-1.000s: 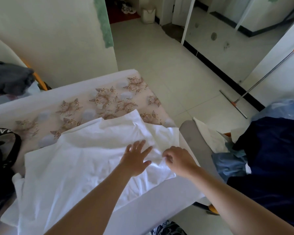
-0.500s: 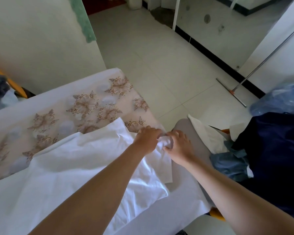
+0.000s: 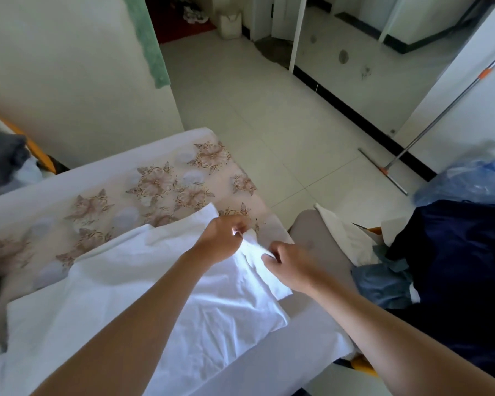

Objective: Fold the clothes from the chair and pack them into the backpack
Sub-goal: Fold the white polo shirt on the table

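A white garment lies spread along the counter's near edge; at its far right corner the left grip and right grip each pinch its fabric, piled clothes just past the right edge

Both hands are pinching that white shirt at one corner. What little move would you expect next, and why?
Probably carry the pinched flap inward and lay it flat across the middle of the white shirt. The left hand and right hand both pinch the same flap, and the shirt lies spread on the flowered table, wrinkled and not yet folded.
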Motion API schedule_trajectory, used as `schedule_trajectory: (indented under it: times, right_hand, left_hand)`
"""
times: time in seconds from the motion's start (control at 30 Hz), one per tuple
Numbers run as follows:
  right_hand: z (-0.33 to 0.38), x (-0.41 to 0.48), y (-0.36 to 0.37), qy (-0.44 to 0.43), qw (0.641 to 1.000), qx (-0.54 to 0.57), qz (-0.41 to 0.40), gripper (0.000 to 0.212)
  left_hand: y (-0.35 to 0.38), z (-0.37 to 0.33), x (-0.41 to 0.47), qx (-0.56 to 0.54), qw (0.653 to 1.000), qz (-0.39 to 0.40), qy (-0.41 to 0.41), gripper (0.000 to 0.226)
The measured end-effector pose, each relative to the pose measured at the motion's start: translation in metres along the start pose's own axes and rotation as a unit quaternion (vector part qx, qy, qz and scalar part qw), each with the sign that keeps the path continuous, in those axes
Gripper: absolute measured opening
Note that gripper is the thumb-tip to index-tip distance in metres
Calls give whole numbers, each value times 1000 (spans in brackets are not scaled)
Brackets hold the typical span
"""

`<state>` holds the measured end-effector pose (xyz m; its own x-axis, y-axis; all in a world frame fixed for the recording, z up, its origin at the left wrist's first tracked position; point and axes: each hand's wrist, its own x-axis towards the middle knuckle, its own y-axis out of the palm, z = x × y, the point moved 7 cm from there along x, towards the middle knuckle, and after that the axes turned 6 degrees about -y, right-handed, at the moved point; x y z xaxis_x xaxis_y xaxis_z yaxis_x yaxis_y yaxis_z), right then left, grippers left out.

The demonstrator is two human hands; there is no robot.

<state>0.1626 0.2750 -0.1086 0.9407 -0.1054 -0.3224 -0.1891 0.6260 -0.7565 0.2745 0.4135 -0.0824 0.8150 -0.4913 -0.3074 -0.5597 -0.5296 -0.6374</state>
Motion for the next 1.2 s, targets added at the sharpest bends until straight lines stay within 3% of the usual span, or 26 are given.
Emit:
schedule_trajectory:
  times: [0.1, 0.17, 0.23, 0.27, 0.33, 0.4, 0.5, 0.6, 0.73, 0.8, 0.9, 0.97, 1.03, 1.1, 1.2]
  right_hand:
    - [36, -16, 7, -32, 998, 40, 23, 21]
    - [55, -29, 27, -47, 990, 65, 114, 19]
    - [63, -41, 50, -30, 976, 67, 204, 24]
    - [63, -43, 57, -22, 976, 63, 208, 26]
    - [59, -37, 58, -7, 991, 54, 122, 23]
    - [50, -32, 53, -2, 1000, 13, 25, 17]
    - [35, -32, 70, -6, 997, -28, 77, 20]
    - [19, -33, 77, 0, 993, -14, 113, 22]
    - [8, -24, 64, 37, 995, 67, 59, 17]
    - [3, -19, 59, 43, 997, 58, 25, 8]
    - [-4, -14, 57, 51, 998, 32, 3, 28]
    - [-8, -11, 60, 53, 998, 18, 14, 39]
    - [-8, -9, 61, 44, 999, -2, 22, 37]
    - [-3, -5, 56, 23, 999, -21, 11, 12]
    - [7, -1, 55, 2, 999, -35, 30, 26]
  left_hand:
    - [-21, 20, -26, 70, 996, -38, 48, 35]
    - [-25, 37, -39, 185, 980, -22, 68, 42]
    - [-22, 65, -51, 273, 961, 18, 28, 49]
    - [-21, 77, -58, 280, 960, 22, 6, 49]
    - [-19, 86, -69, 251, 968, -12, 2, 46]
    - [-8, 77, -78, 225, 970, -57, 78, 39]
    - [32, 64, -83, 305, 937, 14, 167, 52]
    - [48, 78, -72, 390, 910, 96, 106, 53]
    - [32, 57, -51, 408, 908, 3, 98, 35]
    - [33, 40, -37, 388, 912, -11, 132, 40]
    - [43, 20, -16, 362, 911, 26, 196, 64]
    - [50, 15, -7, 398, 889, 74, 213, 63]
    - [49, 9, -3, 448, 860, 52, 237, 58]
    - [43, 4, -1, 484, 833, 9, 267, 56]
    - [30, 13, -5, 471, 840, 29, 266, 49]
